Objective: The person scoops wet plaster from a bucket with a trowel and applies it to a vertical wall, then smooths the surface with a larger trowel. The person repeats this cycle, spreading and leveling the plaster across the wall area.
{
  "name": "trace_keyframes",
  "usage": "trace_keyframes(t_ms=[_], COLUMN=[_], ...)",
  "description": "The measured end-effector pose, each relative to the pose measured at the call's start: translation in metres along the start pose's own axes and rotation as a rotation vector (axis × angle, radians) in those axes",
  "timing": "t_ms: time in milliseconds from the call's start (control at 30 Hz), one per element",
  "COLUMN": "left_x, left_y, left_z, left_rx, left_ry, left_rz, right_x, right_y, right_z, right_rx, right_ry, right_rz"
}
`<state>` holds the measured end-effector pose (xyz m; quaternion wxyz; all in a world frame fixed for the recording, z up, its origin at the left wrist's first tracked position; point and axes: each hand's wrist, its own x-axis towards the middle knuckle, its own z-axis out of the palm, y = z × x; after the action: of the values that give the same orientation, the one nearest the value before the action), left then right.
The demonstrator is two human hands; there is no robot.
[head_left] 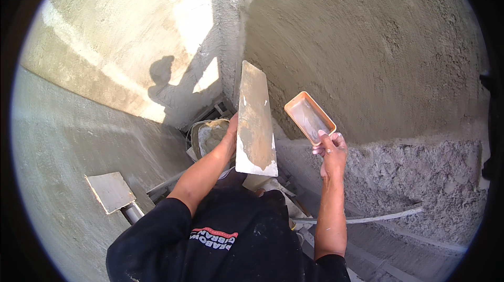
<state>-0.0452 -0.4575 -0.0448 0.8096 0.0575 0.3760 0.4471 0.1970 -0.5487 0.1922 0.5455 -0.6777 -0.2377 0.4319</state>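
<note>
My left hand (232,129) is closed behind a long plastering float (256,124), whose broad flat face is smeared with grey-brown mortar and has white patches at its near end. The float hides most of the fingers and any handle. To the right of it, my right hand (331,151) pinches the near corner of a small orange rectangular tray (311,118), thumb over the rim. The tray is tilted with its inside showing; a thin grey-white film coats its bottom.
A bucket (202,143) with grey mortar stands below my left forearm. Rough plastered walls (362,51) meet in a corner ahead. A square board (111,192) lies at the lower left. A long thin strip (367,219) sticks out at the lower right.
</note>
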Motion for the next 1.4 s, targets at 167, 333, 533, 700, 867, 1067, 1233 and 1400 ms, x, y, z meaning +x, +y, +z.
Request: trace_keyframes(t_ms=[167,333,533,700,867,1067,1233,1400], left_x=[-0.004,-0.017,-0.049,-0.094,-0.124,-0.145,-0.149,-0.153], left_y=[0.067,0.107,0.103,0.099,0.103,0.101,0.092,0.078], left_z=[-0.006,-0.039,-0.096,-0.126,-0.14,-0.171,-0.196,-0.205], left_rx=[0.287,0.546,0.908,0.93,0.813,0.742,0.39,0.439], left_ry=[-0.122,-0.152,0.102,0.316,0.51,0.556,0.52,0.492], left_rz=[0.203,0.407,0.786,0.876,0.813,0.767,0.623,0.674], right_x=[-0.006,-0.008,-0.015,-0.029,-0.044,-0.049,-0.045,-0.058], right_y=[-0.01,-0.015,-0.004,0.028,0.067,0.088,0.108,0.132], right_z=[0.017,0.053,0.123,0.18,0.214,0.208,0.186,0.18], right_rx=[0.009,-0.072,-0.133,-0.306,-0.59,-0.22,-0.33,-0.691], right_ry=[-0.036,-0.122,-0.311,-0.473,-0.373,-0.573,-0.524,-0.456], right_rz=[-0.016,-0.034,-0.074,-0.283,-0.801,0.119,0.118,-0.279])
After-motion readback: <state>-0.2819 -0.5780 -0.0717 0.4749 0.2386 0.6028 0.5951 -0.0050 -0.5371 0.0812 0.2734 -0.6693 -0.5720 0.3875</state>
